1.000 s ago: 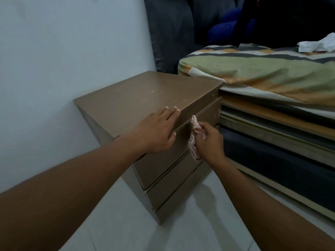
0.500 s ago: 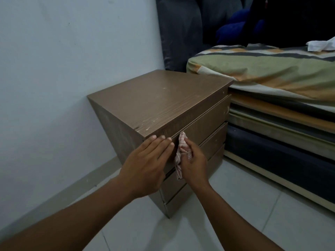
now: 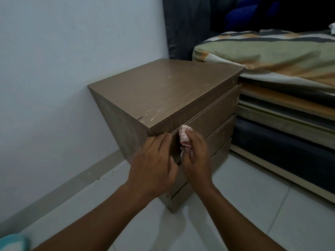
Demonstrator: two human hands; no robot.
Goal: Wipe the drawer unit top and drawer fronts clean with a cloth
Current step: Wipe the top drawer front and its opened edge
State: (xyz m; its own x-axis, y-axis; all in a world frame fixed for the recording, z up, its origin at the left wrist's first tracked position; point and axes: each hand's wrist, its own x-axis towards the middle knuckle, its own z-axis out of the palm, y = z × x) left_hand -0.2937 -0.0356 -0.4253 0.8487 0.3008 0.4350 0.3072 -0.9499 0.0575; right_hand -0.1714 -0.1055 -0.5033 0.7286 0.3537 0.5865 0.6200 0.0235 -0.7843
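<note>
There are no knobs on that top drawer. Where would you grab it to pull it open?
Probably the top drawer front's upper edge, with fingertips hooked in from the front and above. The front is flat and handleless, and a dark groove runs along that edge under the top panel. It lies bare beyond the cloth.

Your left hand (image 3: 154,165) and right hand (image 3: 195,160) are bare, the nails cut short. Your left forearm (image 3: 101,220) and right forearm (image 3: 235,218) run bare to the bottom of your view.
</note>
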